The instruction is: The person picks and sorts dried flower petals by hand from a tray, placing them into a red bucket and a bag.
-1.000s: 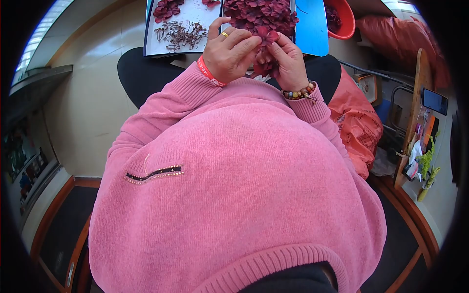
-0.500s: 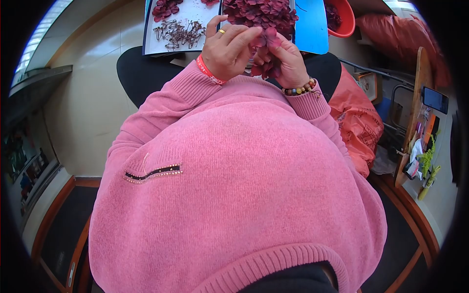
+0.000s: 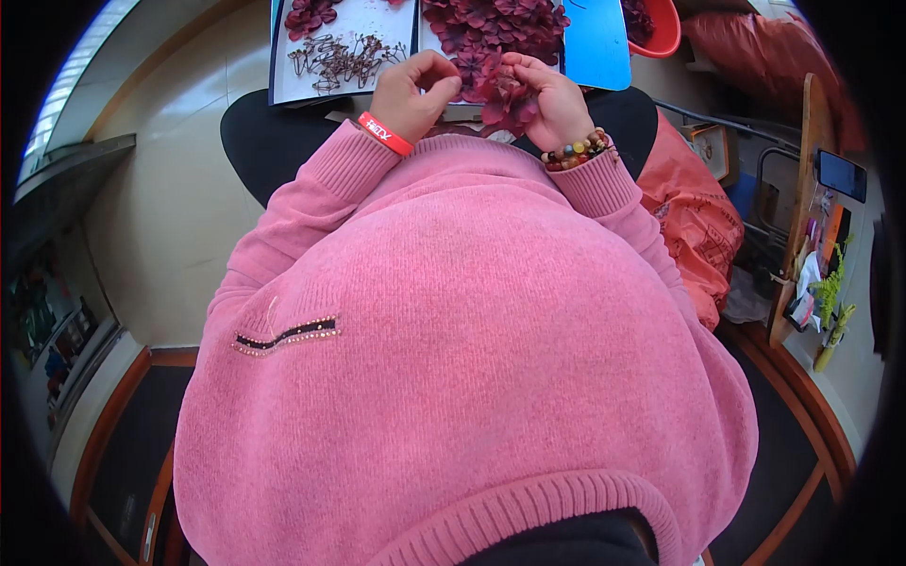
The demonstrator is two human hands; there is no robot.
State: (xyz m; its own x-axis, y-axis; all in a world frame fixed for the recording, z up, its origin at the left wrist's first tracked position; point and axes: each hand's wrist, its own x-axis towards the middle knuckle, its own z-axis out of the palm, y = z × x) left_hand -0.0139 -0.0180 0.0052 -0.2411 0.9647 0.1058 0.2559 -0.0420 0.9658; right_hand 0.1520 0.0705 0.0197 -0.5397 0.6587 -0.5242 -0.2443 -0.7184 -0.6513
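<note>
Pinching with thumb and fingers, the right hand (image 3: 563, 106) holds a cluster of dark red, fabric-looking flower petals (image 3: 507, 102) just below a heap of matching dark red blossoms (image 3: 495, 24). The left hand (image 3: 406, 99), wearing a red rubbery wristband (image 3: 385, 135), curls thumb towards forefinger beside the cluster; whether it grips anything, I cannot tell. Thin brown branching stems (image 3: 342, 62) lie in a shallow white-bottomed tray (image 3: 385, 21) to the left.
</note>
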